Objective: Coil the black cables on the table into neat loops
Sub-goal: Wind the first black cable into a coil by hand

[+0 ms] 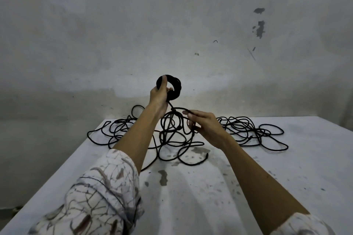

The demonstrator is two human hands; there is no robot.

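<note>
Item: cable coiling, winding step under way.
Left hand is gripping a raised coil; right hand is pinching the feeding strand. Loose black cables are lying tangled on the table. Next wrap probably needs slack drawn free.

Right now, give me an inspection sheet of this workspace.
Surface: white table, stained with grey blotches and specks.
Job's things: a small wound coil held up above the table; loose black cable sprawled in tangled loops across the far half.
Clutter: nothing seen.
Hands: left hand grips the wound coil; right hand pinches a strand rising from the tangle.
Cables: one free end lies near the middle of the table; a strand runs from the coil down to the pile.
Surroundings: pale wall with chipped patches behind the table.
</note>
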